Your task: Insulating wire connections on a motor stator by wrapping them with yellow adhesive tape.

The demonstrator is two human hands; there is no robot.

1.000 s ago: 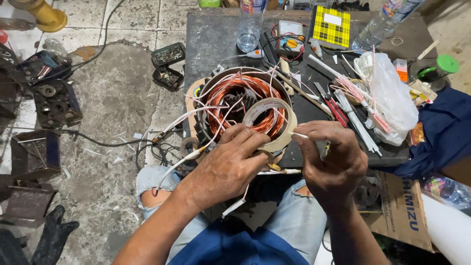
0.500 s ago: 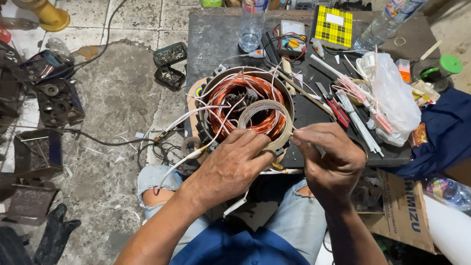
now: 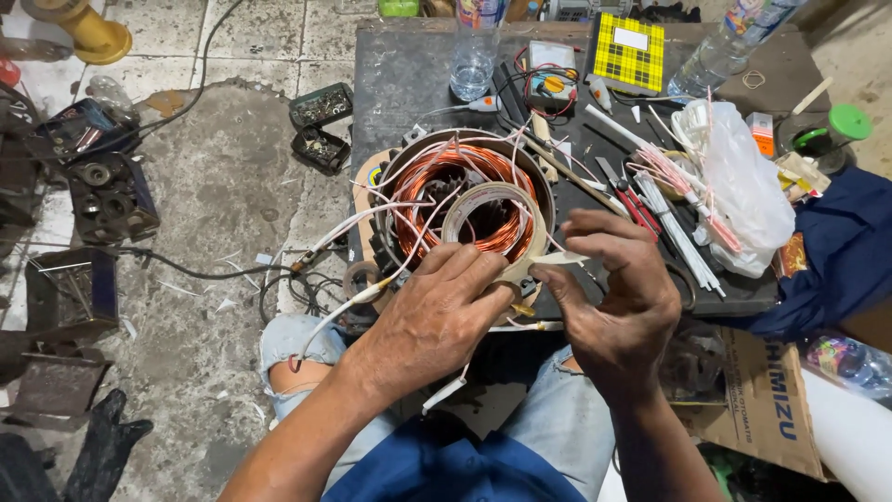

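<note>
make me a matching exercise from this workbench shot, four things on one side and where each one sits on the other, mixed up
Things:
1. roll of tape
2. yellow checked notebook
3. white plastic bag
4. green-capped jar

Places:
A. far edge of the table, right of the middle
B. over the copper windings, just beyond the left hand
C. right end of the table, near the blue cloth
D. on the table, right of the right hand, with thin tubes poking out

Pairs: 1-B, 2-A, 3-D, 4-C
</note>
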